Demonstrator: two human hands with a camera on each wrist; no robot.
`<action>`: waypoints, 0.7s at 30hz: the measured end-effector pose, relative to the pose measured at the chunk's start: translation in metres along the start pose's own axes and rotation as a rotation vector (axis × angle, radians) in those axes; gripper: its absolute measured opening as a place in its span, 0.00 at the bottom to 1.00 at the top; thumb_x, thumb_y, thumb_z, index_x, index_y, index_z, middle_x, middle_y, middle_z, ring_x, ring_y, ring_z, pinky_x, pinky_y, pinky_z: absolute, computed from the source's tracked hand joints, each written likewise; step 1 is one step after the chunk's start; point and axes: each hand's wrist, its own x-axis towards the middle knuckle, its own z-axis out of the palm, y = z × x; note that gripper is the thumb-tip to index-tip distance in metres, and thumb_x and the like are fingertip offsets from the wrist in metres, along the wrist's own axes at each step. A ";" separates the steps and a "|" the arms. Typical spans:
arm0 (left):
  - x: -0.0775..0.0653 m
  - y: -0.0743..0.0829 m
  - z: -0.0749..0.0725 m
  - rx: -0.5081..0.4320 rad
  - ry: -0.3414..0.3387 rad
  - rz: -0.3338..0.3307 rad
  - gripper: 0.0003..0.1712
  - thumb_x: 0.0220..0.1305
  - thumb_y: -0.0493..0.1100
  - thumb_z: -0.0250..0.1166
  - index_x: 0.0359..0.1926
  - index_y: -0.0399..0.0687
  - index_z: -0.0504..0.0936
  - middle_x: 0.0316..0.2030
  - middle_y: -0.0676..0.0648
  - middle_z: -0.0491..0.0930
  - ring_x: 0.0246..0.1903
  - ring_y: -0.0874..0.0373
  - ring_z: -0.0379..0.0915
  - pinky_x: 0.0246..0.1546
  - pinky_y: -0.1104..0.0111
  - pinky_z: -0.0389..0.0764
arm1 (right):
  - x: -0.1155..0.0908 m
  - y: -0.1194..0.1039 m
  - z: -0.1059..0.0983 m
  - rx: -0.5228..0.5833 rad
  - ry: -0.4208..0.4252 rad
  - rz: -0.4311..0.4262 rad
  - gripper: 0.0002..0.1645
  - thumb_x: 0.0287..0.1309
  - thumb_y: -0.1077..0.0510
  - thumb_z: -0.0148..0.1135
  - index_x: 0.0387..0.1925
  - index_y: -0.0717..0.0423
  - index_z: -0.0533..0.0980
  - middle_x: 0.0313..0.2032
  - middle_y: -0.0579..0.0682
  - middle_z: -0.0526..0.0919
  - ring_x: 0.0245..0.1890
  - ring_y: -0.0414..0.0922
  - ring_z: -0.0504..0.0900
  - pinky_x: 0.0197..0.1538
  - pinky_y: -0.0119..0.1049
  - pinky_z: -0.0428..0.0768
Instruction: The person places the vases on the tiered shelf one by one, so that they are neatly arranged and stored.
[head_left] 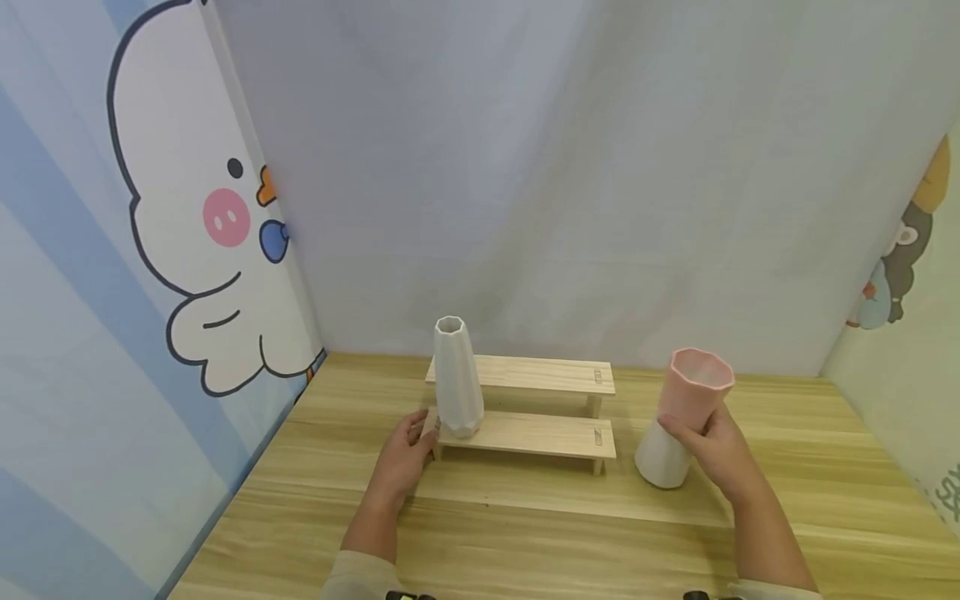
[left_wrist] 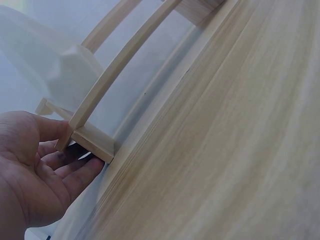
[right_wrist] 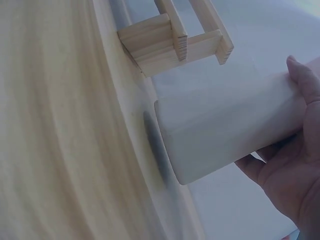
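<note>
My left hand [head_left: 403,457] grips the left end of the lower board of a two-tier wooden shelf [head_left: 536,433]. In the left wrist view, the thumb lies at the board [left_wrist: 115,72] and the fingers reach under its end. A slim white faceted vase [head_left: 459,383] stands upright on the left part of that lower board. To the right of the shelf, my right hand [head_left: 720,454] holds a vase with a pink top and white base [head_left: 678,408] around its middle, tilted to the right. Its base [right_wrist: 200,135] is close over the table, with a dark shadow under it.
The shelf's upper board [head_left: 540,375] stands behind the lower one. Under everything is a wood-grain table [head_left: 562,550]. A grey-white curtain [head_left: 562,183] closes off the back, and a cartoon-printed panel [head_left: 195,208] rises on the left.
</note>
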 end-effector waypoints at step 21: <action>0.002 -0.003 0.001 -0.006 -0.007 0.007 0.33 0.74 0.48 0.56 0.74 0.49 0.58 0.67 0.36 0.67 0.63 0.43 0.70 0.61 0.53 0.76 | -0.001 -0.023 -0.011 -0.016 0.067 -0.051 0.34 0.66 0.58 0.61 0.69 0.55 0.58 0.53 0.45 0.73 0.49 0.36 0.76 0.47 0.24 0.78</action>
